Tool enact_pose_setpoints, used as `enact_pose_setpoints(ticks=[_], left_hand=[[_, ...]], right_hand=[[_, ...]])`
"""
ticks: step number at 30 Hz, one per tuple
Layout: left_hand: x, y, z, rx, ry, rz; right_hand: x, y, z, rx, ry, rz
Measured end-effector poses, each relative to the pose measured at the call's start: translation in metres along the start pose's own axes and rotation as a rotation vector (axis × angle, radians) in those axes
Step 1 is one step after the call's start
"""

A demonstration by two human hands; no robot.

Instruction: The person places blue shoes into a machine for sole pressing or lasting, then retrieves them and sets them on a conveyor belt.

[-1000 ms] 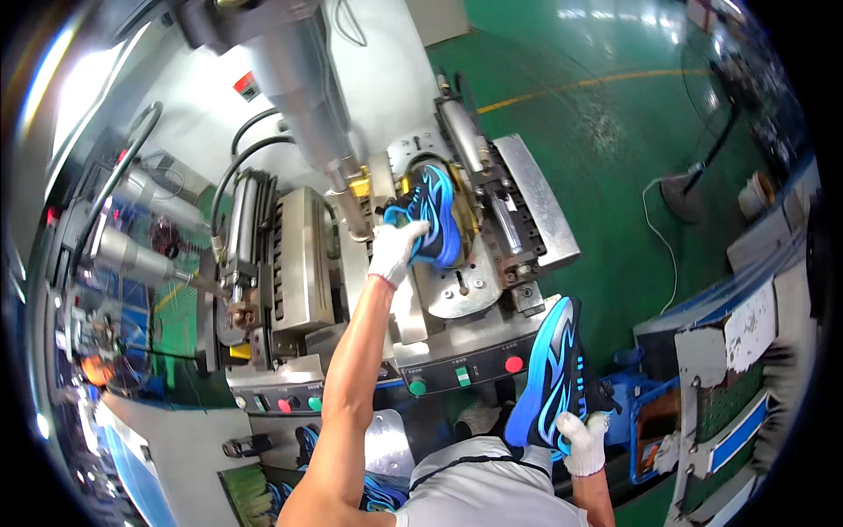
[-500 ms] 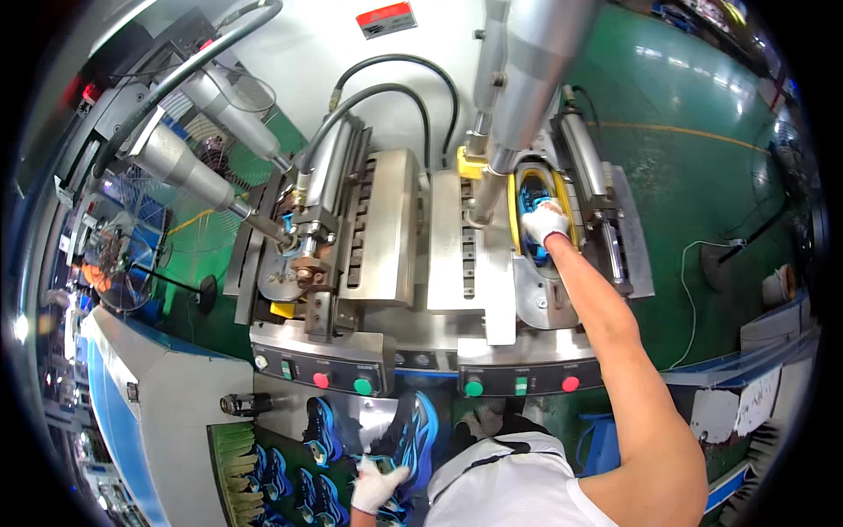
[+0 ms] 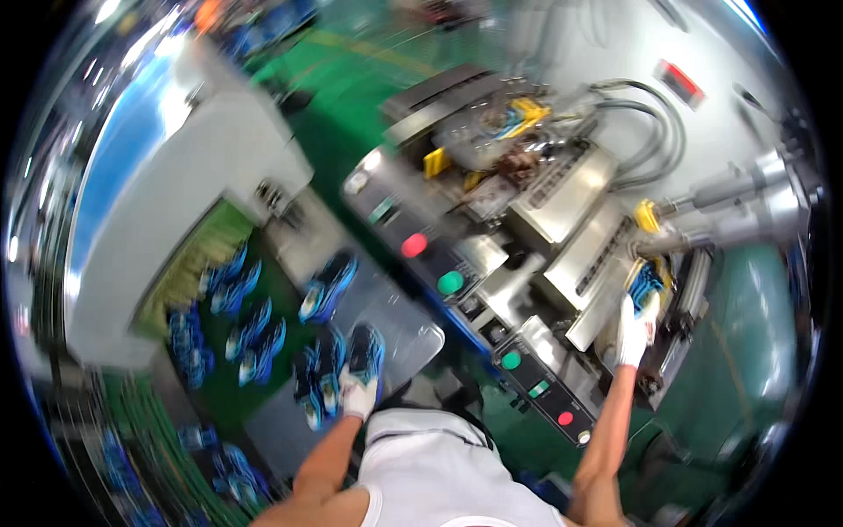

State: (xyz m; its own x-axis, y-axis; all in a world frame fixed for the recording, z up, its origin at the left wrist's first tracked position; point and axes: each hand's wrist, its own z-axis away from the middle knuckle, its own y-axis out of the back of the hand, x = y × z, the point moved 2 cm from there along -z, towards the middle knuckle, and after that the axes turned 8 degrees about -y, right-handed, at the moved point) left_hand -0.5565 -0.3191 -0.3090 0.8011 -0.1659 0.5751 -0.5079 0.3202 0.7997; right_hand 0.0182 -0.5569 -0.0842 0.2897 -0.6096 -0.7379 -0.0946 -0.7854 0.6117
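My left hand (image 3: 358, 395), in a white glove, is at the heel end of a dark sneaker with a bright blue sole edge (image 3: 365, 348). Its fingers are closed on that end, and the shoe rests at the edge of a grey tray (image 3: 402, 327). Off to the right, my gloved right hand (image 3: 634, 332) reaches into the machine's right station. Thumb and fingers sit on either side of the near end of a blue sneaker (image 3: 646, 279) there. Motion blur softens its fingertips. Two more sneakers (image 3: 328, 358) stand beside the left hand.
Several sneakers stand on a green conveyor (image 3: 230, 335) under a bristle curtain (image 3: 195, 270) at the left. The machine's control panel (image 3: 430, 246) has red and green buttons. Metal cylinders (image 3: 746, 206) jut over the right station. Another shoe (image 3: 509, 121) sits in the left station.
The view has swung left and turned, blurring the picture. The left hand's sneaker has been lowered to the tray. My right hand has shifted from atop the clamped sneaker to its near end.
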Motion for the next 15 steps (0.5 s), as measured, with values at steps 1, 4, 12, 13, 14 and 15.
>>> enact_pose_setpoints(ticks=[1,4,12,13,14,15], left_hand=[[0.025,0.015,0.001,-0.003,0.042,-0.016],[0.035,0.037,-0.003,-0.118,0.154,0.143],[0.005,0.164,0.008,0.135,-0.307,0.369],[-0.008,0.155,0.007,0.211,-0.243,0.375],[-0.019,0.139,0.008,0.285,-0.176,0.377],[-0.027,0.127,0.008,0.206,-0.092,0.291]], right_hand=[[-0.022,-0.001,0.048,-0.035,-0.027,-0.115],[-0.089,-0.046,0.18,-0.207,0.22,0.044],[-0.061,-0.126,0.265,-0.586,0.492,0.89],[-0.065,-0.138,0.284,-0.684,0.547,0.71],[-0.074,-0.15,0.309,-0.782,0.595,0.526],[-0.095,-0.165,0.345,-0.951,0.392,0.417]])
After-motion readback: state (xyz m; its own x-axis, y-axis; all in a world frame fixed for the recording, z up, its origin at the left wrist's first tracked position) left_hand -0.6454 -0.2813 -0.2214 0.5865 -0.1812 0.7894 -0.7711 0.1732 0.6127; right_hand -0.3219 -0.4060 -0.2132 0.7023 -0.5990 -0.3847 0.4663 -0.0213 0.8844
